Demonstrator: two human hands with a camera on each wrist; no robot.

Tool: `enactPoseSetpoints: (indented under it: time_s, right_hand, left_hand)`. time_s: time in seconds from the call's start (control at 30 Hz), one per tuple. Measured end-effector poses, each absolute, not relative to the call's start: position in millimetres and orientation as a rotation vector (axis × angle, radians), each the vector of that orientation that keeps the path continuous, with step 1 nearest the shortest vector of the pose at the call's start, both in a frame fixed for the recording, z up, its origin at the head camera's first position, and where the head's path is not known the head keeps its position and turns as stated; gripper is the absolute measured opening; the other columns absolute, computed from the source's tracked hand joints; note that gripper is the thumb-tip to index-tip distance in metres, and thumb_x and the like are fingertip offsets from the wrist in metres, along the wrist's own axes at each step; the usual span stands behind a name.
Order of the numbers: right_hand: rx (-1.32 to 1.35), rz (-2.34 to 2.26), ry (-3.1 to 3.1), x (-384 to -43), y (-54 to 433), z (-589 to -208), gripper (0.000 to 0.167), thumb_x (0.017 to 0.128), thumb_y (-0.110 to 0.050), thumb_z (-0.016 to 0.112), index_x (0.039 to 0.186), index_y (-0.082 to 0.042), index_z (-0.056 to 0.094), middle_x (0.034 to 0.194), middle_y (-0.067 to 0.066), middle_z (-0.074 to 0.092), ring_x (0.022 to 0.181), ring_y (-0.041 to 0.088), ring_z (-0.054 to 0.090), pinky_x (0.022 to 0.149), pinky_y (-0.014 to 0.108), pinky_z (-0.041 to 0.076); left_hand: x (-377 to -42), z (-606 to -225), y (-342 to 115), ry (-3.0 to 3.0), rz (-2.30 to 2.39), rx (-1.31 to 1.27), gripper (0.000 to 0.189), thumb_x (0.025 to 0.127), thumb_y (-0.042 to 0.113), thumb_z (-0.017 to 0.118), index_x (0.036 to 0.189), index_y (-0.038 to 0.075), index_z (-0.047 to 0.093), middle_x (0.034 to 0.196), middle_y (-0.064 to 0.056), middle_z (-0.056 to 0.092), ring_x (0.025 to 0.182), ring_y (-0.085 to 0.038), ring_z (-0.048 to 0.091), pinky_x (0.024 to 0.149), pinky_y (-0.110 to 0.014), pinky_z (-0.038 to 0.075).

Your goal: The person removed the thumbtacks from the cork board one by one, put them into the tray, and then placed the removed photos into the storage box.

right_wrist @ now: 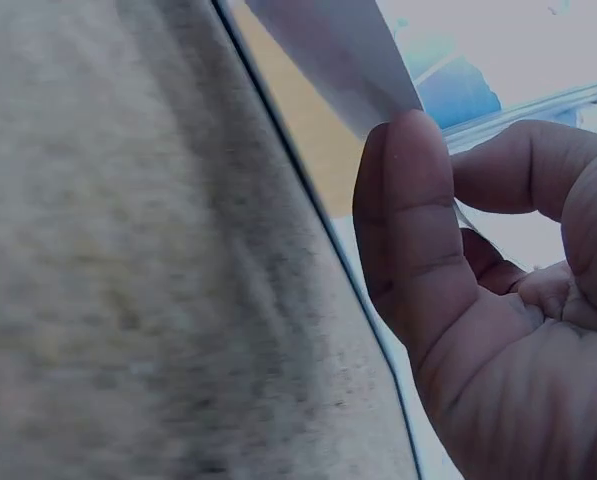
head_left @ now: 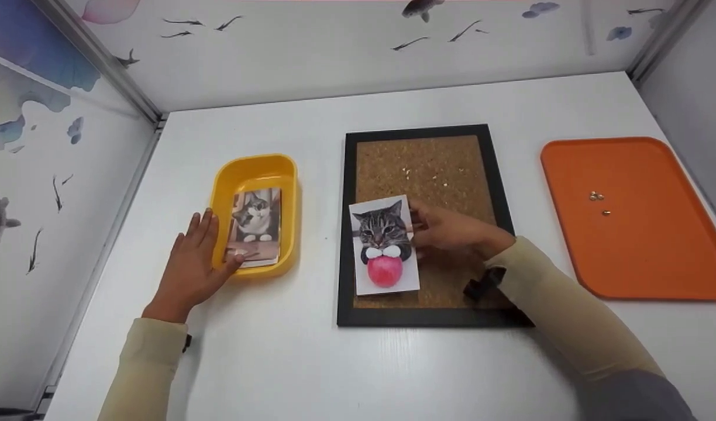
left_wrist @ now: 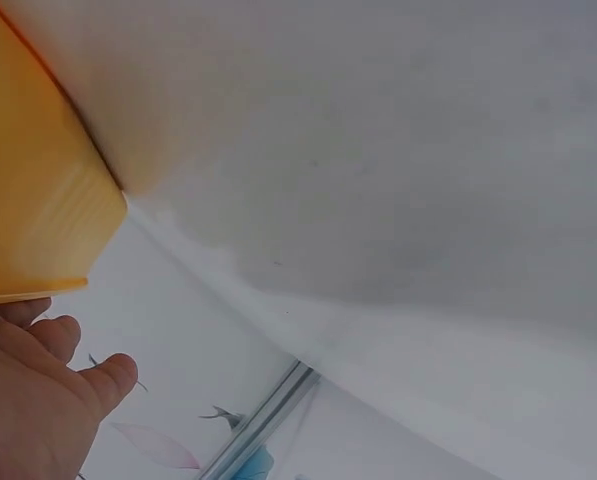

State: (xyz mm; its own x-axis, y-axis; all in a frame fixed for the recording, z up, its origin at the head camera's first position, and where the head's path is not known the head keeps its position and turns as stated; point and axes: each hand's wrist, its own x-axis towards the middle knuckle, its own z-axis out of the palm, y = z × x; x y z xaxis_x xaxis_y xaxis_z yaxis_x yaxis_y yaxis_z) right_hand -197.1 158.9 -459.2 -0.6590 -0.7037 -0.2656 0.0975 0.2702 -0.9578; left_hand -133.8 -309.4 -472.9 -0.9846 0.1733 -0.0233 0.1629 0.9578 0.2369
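My right hand pinches the right edge of a photo card between thumb and fingers. The card shows a tabby cat above a pink ball and stands over the lower left of a black-framed corkboard. In the right wrist view, part of the card rises beyond the fingertips. My left hand rests on the near left side of a yellow bin, fingers stretched along its rim and thumb over the front corner. Inside the bin lies a stack of cat photos.
An orange tray lies to the right with several small gold pushpins on it. A few small shiny bits dot the upper cork. Printed panels wall off the back and sides of the white table.
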Motion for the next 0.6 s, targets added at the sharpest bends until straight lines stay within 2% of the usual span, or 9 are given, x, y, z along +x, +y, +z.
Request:
enactPoseSetpoints:
  time_s: [0.13, 0.27, 0.4, 0.6]
  right_hand:
    - [-0.558, -1.396, 1.915, -203, 157, -449, 0.071, 0.091, 0.003, 0.059, 0.151, -0.015, 0.027, 0.133, 0.015, 0.052, 0.111, 0.028, 0.056, 0.080, 0.036, 0.055]
    - [-0.530, -1.378, 1.931, -204, 154, -441, 0.071, 0.092, -0.002, 0.061, 0.152, -0.019, 0.027, 0.135, 0.013, 0.051, 0.115, 0.029, 0.055, 0.087, 0.043, 0.054]
    - [-0.545, -1.416, 1.901, -205, 149, -436, 0.070, 0.093, -0.002, 0.061, 0.151, -0.022, 0.027, 0.134, 0.013, 0.051, 0.113, 0.031, 0.057, 0.086, 0.049, 0.054]
    - [-0.594, -1.447, 1.873, -207, 136, -430, 0.068, 0.093, -0.001, 0.060, 0.149, -0.022, 0.029, 0.131, 0.014, 0.053, 0.108, 0.032, 0.059, 0.082, 0.046, 0.056]
  left_hand:
    - [-134, -473, -310, 3.066, 0.338, 0.279, 0.094, 0.096, 0.060, 0.049, 0.158, 0.001, 0.010, 0.165, -0.016, 0.008, 0.151, -0.034, 0.000, 0.117, -0.061, 0.005]
    - [-135, -473, -309, 3.063, 0.303, 0.285, 0.095, 0.095, 0.063, 0.047, 0.158, 0.001, 0.009, 0.165, -0.016, 0.007, 0.151, -0.034, -0.001, 0.117, -0.060, 0.002]
    - [-135, -472, -309, 3.073, 0.233, 0.303, 0.095, 0.096, 0.064, 0.044, 0.158, 0.001, 0.009, 0.165, -0.017, 0.007, 0.151, -0.034, -0.002, 0.117, -0.058, 0.000]
    - [-133, -473, -308, 3.082, 0.186, 0.326, 0.095, 0.096, 0.064, 0.044, 0.157, -0.001, 0.010, 0.164, -0.019, 0.008, 0.151, -0.033, 0.000, 0.119, -0.051, -0.002]
